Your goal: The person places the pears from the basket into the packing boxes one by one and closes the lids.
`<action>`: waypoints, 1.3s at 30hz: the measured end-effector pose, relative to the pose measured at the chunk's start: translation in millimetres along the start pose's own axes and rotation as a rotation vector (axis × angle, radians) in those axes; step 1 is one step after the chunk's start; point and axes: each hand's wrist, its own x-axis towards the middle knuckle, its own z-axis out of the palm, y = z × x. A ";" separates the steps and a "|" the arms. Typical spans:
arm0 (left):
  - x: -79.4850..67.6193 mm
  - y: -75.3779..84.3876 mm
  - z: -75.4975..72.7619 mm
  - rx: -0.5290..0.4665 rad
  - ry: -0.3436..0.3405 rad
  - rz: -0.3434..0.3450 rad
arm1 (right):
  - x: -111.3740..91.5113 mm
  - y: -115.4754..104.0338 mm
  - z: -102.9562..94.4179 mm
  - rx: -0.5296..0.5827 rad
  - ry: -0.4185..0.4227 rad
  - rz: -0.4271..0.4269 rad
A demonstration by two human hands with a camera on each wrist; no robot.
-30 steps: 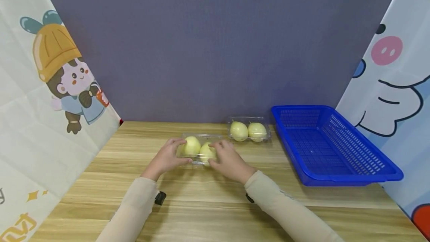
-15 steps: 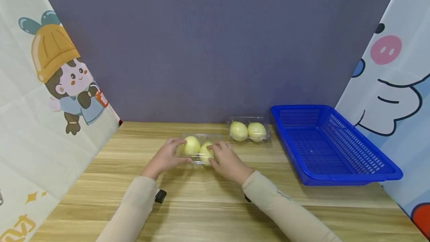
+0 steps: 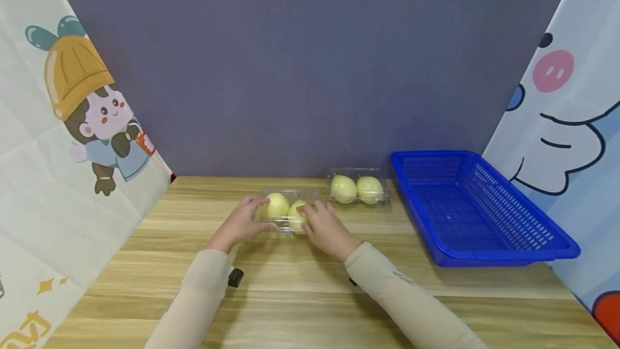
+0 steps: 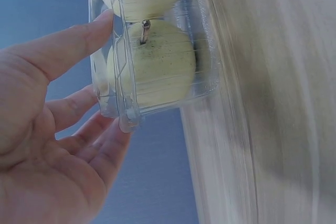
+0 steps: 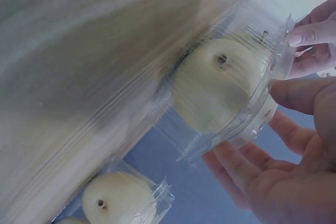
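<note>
A clear plastic clamshell box (image 3: pixel 284 228) with two pale yellow pears, a left pear (image 3: pixel 276 207) and a right pear (image 3: pixel 296 217), is between my hands over the table. My left hand (image 3: pixel 244 221) grips its left end, thumb on the near side and fingers on the far side. At the opposite end my right hand (image 3: pixel 330 230) holds it the same way. The left wrist view shows my left thumb and fingers at the rim seam, beside a pear (image 4: pixel 163 61) with a stem. In the right wrist view, another pear (image 5: pixel 218 85) shows through the ribbed plastic.
A second clear box (image 3: pixel 386 193) with two pears stands behind to the right, near the grey back panel (image 3: pixel 290 69). Right of it lies a blue perforated basket (image 3: pixel 436 246). All rest on a wood-grain table (image 3: pixel 281 306), with printed cloths at both sides.
The box in my hands has shifted slightly away from me and perhaps up, and both hands moved with it. The second box and the basket keep their places.
</note>
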 end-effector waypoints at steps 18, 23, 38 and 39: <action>19.5 -4.2 1.4 -0.024 0.023 0.001 | 21.3 10.2 4.8 0.051 -0.008 0.110; 23.3 -4.4 1.4 -0.028 0.016 -0.008 | 24.8 10.3 4.1 0.061 -0.014 0.145; 36.2 -4.3 1.4 -0.016 0.009 -0.012 | 35.6 14.1 7.5 0.009 -0.029 0.189; 37.7 -4.6 1.2 -0.016 0.010 -0.012 | 36.7 14.3 7.3 0.009 -0.032 0.194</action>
